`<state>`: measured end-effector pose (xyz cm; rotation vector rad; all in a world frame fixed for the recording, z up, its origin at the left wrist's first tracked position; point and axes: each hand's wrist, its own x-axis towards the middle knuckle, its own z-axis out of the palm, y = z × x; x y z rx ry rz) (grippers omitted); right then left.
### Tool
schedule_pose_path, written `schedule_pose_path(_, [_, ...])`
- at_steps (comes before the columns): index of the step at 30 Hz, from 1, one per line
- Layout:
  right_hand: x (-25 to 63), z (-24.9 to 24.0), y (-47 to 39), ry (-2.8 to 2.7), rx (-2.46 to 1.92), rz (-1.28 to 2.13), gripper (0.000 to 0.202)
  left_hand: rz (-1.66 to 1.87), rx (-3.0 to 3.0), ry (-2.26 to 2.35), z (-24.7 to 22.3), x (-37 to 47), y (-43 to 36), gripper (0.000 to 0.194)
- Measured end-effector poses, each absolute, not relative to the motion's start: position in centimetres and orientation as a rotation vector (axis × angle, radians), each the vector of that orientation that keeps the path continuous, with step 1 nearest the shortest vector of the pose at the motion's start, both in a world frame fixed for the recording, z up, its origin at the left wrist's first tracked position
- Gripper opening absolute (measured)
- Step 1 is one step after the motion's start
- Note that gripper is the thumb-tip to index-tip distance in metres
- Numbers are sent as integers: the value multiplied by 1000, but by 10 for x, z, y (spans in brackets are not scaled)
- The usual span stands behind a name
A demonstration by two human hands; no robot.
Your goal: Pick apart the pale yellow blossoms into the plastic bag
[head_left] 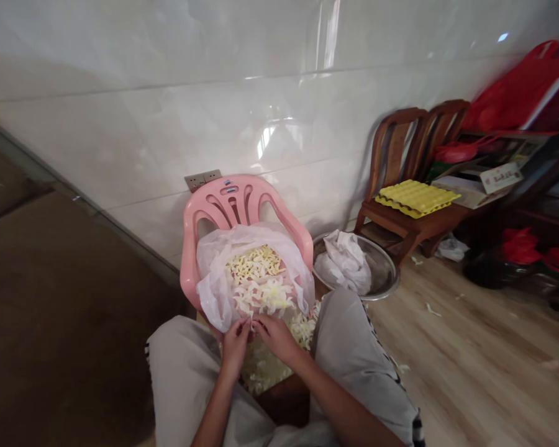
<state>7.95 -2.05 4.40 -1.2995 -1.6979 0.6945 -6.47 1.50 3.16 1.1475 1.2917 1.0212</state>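
Observation:
My left hand [237,343] and my right hand [274,335] meet at the fingertips near the front edge of a pink plastic chair [192,248]. Both are closed in a pinch on a small pale piece, too small to name surely. A white plastic bag [212,264] lies open on the chair seat. On it, small yellowish pieces [256,263] form a pile at the back, and larger white petal-like pieces [270,294] lie nearer my hands. More pale petal-like pieces [302,329] show below, between my knees.
Right of the chair, a metal basin [386,273] holds a white bundle [342,264]. Farther right, yellow egg trays [417,197] rest on a wooden chair [386,217]. Pale scraps [432,309] lie on the wooden floor [466,360]. A tiled wall [214,124] stands behind.

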Motion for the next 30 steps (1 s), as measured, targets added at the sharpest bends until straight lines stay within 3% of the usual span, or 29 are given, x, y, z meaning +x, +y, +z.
schedule_pose_path(30, [88,44,-20,-1741,-1283,628,17,905,894,1218,46,-62,11,47])
